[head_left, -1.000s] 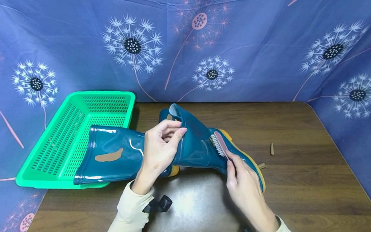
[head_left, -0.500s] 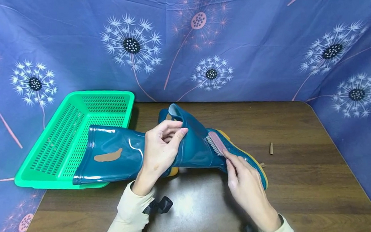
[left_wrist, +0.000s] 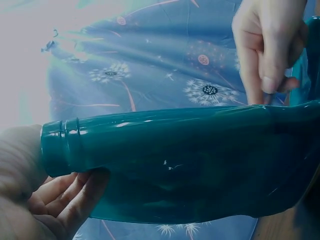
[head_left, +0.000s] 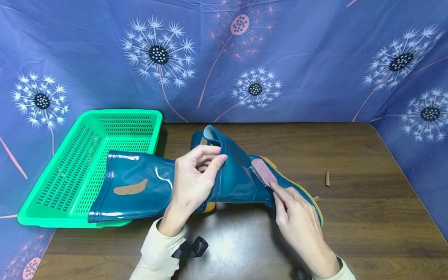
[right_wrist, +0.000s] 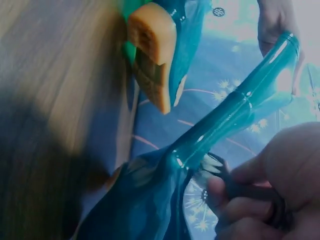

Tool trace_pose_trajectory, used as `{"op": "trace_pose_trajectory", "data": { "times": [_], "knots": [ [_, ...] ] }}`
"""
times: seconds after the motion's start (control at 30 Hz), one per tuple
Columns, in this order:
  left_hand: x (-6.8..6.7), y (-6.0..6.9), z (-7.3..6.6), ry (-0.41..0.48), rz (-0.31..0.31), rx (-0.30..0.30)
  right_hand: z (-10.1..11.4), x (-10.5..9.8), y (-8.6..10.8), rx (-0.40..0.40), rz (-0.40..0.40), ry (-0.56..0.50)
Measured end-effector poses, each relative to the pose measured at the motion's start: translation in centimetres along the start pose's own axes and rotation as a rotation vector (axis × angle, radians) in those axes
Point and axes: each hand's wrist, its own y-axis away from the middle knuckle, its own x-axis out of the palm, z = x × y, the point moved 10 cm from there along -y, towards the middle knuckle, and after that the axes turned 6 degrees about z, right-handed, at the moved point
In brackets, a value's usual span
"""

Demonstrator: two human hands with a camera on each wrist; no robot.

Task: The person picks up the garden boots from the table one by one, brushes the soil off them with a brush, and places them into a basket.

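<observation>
A blue-green rubber boot is held over the middle of the table, its toe turned to the right and its yellow sole edge seen along the far side. The top of its shaft is pinched by the left hand; in the left wrist view the thumb side and the curled fingers are seen on either side of the ribbed rim, so this grip is closed on the boot. A pink-backed scrub brush is clasped in the right hand, the grip being clamped on one end of it. Its bristles are set against the boot near the ankle, where creases are seen in the right wrist view.

A second rubber boot, marked with a tan patch, is laid on the left, its shaft overlapping the near right corner of a green plastic basket; its yellow heel is seen beyond the left wrist. Two small brown pieces are seen on the table near the held boot's toe; what they are cannot be told. The table is backed by a blue cloth printed with dandelions.
</observation>
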Motion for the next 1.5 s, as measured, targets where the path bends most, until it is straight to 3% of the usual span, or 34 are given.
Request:
{"op": "trace_pose_trajectory", "data": {
  "times": [0.1,0.23,0.43,0.67,0.83,0.93,1.17,1.37,1.5],
  "knots": [
    [0.0,0.0,0.0,0.001,0.004,-0.006,-0.2,0.0,0.0,0.027,0.006,0.039],
    [0.1,0.0,0.0,0.004,0.01,-0.012,-0.8,-0.6,0.2,0.088,-0.059,0.071],
    [0.1,0.0,-0.2,-0.009,0.017,-0.003,-0.2,-0.1,0.0,0.007,-0.031,0.061],
    [0.1,0.0,-0.3,-0.012,0.013,0.0,-2.0,-1.6,0.3,0.179,-0.112,0.152],
    [0.2,0.0,-0.3,-0.017,0.027,0.0,-1.4,-1.8,0.2,0.09,-0.161,0.145],
    [0.2,0.0,-0.3,-0.022,0.025,0.004,-0.9,-1.2,0.1,0.032,-0.147,0.147],
    [0.2,0.1,-0.2,-0.032,0.027,-0.009,-2.6,-1.6,0.3,0.152,-0.131,0.149],
    [-0.1,0.3,-0.5,-0.002,0.032,-0.006,-2.0,-1.0,-0.1,0.066,-0.071,0.093],
    [-0.7,0.4,-0.9,0.028,0.019,0.003,-3.5,-1.4,-0.2,0.165,-0.064,0.135]
  ]
}}
